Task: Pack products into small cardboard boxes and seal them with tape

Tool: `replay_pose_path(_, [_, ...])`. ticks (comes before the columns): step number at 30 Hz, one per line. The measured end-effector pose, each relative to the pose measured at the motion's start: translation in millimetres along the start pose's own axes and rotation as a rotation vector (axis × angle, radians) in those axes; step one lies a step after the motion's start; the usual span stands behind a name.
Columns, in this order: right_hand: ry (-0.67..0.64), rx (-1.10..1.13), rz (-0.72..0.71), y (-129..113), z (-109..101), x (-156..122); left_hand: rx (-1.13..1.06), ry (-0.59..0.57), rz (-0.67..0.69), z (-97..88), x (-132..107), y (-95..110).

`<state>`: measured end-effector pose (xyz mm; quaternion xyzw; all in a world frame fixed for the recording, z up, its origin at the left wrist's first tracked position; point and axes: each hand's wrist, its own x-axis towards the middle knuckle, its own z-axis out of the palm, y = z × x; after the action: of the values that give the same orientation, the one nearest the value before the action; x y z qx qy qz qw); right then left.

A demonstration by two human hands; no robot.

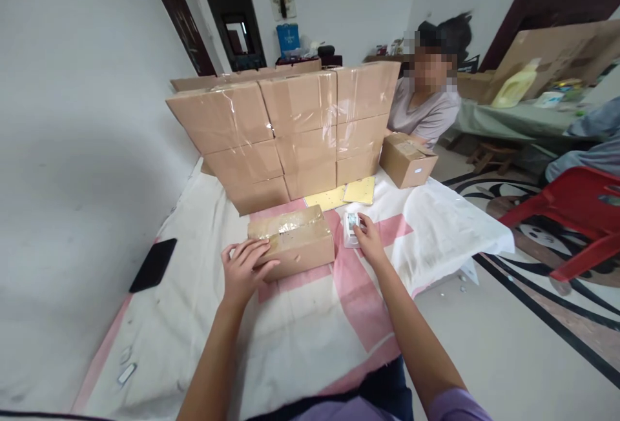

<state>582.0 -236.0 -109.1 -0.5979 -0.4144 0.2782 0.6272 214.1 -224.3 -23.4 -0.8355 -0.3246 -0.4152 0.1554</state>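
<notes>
Box look: brown cardboard box (293, 240), flaps shut, shiny clear tape across the top.
Box pose: lying flat, long side running left to right, slightly turned.
Box place: middle of the worktop (300, 337), on the pink band, well in from every edge.
Box contact: left hand (245, 269) spread flat on its near left corner.
Packet look: small white packet (351, 226) with a pale window.
Packet place: flat, just right of the box, not touching it.
Packet contact: right hand (369, 240) has its fingers on it; whether they grip it is unclear.
</notes>
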Motion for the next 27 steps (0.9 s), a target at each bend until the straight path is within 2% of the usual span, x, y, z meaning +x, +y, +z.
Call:
replay_pose_path(6, [-0.011, -0.047, -0.002, -1.8, -1.5, -2.1, 0.022, -0.004, -0.100, 10.1, 7.7, -3.6])
replay_pose_path(11, [-0.015, -0.060, -0.009, -2.8, -1.8, -2.1, 0.003, -0.026, -0.136, 9.5, 8.3, -1.9])
replay_pose_path(17, [-0.015, -0.064, -0.034, -3.3, -2.3, -2.6, -0.026, -0.063, -0.175, 5.5, 5.9, 1.5])
replay_pose_path(23, [-0.005, -0.061, -0.045, -3.0, -1.1, -2.7, 0.032, -0.099, -0.182, -4.6, 12.9, 15.8])
replay_pose_path(27, [0.000, -0.058, -0.036, -2.4, -1.4, -3.6, 0.063, -0.051, -0.165, -15.4, 22.6, 25.9])
